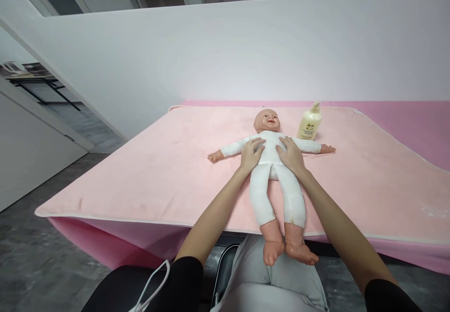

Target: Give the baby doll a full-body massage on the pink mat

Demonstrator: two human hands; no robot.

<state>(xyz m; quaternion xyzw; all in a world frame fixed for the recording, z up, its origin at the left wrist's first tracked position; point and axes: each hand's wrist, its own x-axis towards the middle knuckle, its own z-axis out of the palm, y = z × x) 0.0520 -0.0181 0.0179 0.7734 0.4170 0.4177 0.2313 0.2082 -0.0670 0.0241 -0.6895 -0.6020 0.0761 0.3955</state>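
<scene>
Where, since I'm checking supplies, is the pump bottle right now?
In the head view, the pump bottle is right of centre on the pink blanket, just beyond the outstretched arm of the doll.

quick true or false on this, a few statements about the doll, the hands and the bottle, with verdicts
1. The left hand and right hand both touch the doll. True.
2. The doll lies face down. False: it lies on its back.
3. The doll's feet reach past the near edge of the pink blanket. True.
4. The right hand grips the bottle. False: the bottle is beyond the doll's arm on the picture's right, held by neither hand.
</scene>
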